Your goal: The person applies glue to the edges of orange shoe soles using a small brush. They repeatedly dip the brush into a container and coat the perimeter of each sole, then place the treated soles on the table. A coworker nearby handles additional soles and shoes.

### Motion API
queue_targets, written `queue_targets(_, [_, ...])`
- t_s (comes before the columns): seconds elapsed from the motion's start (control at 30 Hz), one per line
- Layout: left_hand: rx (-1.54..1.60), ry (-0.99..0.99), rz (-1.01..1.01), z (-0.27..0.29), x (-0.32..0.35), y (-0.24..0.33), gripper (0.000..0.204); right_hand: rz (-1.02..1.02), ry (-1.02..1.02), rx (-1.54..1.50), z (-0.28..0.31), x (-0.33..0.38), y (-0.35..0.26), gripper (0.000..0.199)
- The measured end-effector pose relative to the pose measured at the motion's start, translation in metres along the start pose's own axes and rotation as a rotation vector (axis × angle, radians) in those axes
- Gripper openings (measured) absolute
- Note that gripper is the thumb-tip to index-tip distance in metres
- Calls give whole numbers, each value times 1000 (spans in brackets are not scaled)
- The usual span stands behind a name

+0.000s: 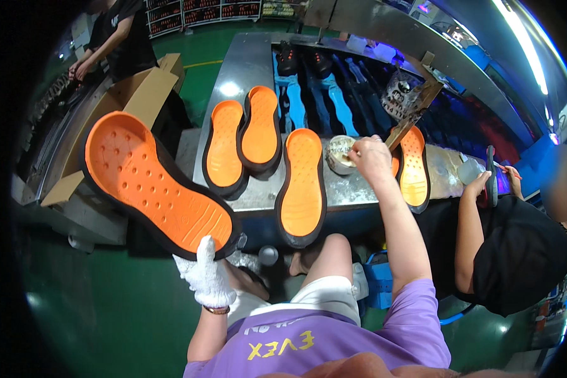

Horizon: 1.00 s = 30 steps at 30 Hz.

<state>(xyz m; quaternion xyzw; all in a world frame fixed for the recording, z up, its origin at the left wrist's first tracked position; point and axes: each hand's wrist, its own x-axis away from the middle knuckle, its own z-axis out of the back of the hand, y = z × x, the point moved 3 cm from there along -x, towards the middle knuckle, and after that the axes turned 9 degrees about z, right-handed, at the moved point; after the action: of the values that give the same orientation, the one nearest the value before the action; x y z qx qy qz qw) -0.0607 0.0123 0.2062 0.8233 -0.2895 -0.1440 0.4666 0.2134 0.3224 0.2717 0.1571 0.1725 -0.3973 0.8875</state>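
Note:
My left hand (209,282), in a white knitted glove, grips the toe end of a shoe sole (154,186). That sole has a dimpled orange inner face and a black rim, and it is tilted up off the bench at the left. My right hand (373,156) is bare, its fingers closed together over a small round pot (341,165) with whitish smears. What the fingers hold is hidden. Between the hands on the metal bench lie an orange sole (302,183), an overlapping one (260,129) and another sole (225,145). One more sole (413,167) lies beyond my right forearm.
Behind the bench runs a dark conveyor (321,94) carrying black shoes and blue pieces under a metal hood. A smeared bucket (402,94) stands near it. To the right a co-worker (510,252) holds a dark sole; another person (123,31) stands far left near a cardboard box (148,94).

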Motion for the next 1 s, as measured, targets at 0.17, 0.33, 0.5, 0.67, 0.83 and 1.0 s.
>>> queue_targets(0.17, [40, -33, -5, -1, -3, -2, 57, 33, -74, 65, -37, -7, 2, 18])
queue_targets(0.33, [-3, 24, 38, -1, -5, -8, 61, 74, -36, 71, -42, -2, 3, 18])
queue_targets(0.5, [6, 64, 53, -4, -6, -14, 55, 56, 67, -44, -11, 1, 2, 17])
queue_targets(0.67, [-2, 52, 58, -23, -7, -6, 54, 105, 163, 2, -5, 11, 3, 14])
queue_targets(0.83, [-44, 80, 43, -40, -1, 5, 52, 57, 374, -127, 23, 35, -21, 12])
queue_targets(1.0, [136, -64, 11, -46, 5, 2, 46, 10, 427, -639, 74, 70, -107, 12])
